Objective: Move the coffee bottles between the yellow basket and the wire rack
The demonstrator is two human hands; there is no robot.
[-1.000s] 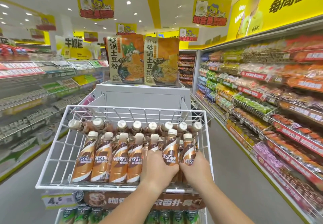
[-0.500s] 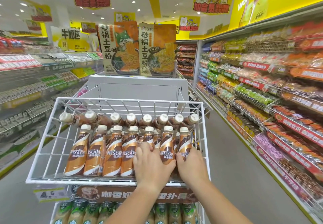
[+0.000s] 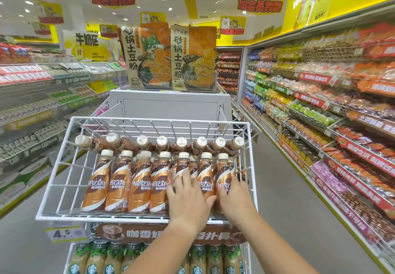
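A white wire rack (image 3: 149, 121) holds brown Nescafe coffee bottles. A front row (image 3: 118, 184) stands leaning with labels facing me, and a back row (image 3: 162, 145) lies with white caps toward me. My left hand (image 3: 188, 196) lies over a bottle right of the row's middle, fingers stretched up its label. The thumb touches the neighbouring bottle (image 3: 205, 179). My right hand (image 3: 235, 196) presses flat on the rightmost bottle (image 3: 223, 179), next to the rack's right wall. The yellow basket is out of view.
Under the rack, a brown sign strip (image 3: 136, 234) and a 4.5 price tag (image 3: 64, 234) sit above green-capped bottles (image 3: 96, 258). Two big noodle packs (image 3: 171, 60) stand on a grey cabinet behind. Stocked shelves line the left (image 3: 32, 102) and right (image 3: 320, 113) aisles.
Both hands have stayed on the right-end bottles, with the fingers spreading flatter and reaching a little higher up the labels. The bottles have not visibly moved.
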